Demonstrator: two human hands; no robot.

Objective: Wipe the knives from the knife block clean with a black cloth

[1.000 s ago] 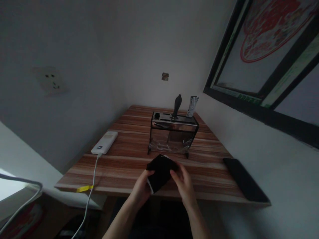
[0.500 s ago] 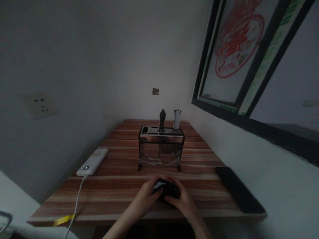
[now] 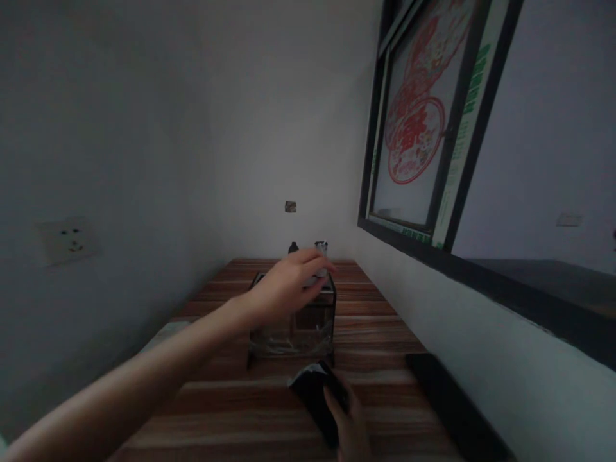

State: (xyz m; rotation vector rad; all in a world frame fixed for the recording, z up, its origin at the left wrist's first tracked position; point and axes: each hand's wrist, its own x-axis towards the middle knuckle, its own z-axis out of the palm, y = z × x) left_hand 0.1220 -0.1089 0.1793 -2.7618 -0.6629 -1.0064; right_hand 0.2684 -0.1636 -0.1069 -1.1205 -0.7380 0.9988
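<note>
My left hand (image 3: 293, 279) is stretched forward over the top of a clear-sided box-like stand (image 3: 291, 350) with a dark frame. Its thumb and fingers are apart, close to a silvery, crinkled upright piece (image 3: 321, 246) in the stand; I cannot tell if they touch it. The knob of a dark handle (image 3: 293, 247) shows just behind the wrist, the rest covered. Near the front of the table, my right hand (image 3: 353, 420) grips a black, soft-looking pouch (image 3: 312, 399) with a shiny edge at its top, held tilted.
A black phone-like slab (image 3: 447, 404) lies along the table's right side. Part of a white device (image 3: 166, 332) shows behind my left forearm. The wooden table (image 3: 370, 333) runs to the back wall, with a dark-framed window (image 3: 409, 234) on the right and a socket (image 3: 72, 240) on the left.
My left hand has let go of the black pouch and moved forward to the stand. My right hand keeps the pouch, now tilted. The camera's view has tipped up.
</note>
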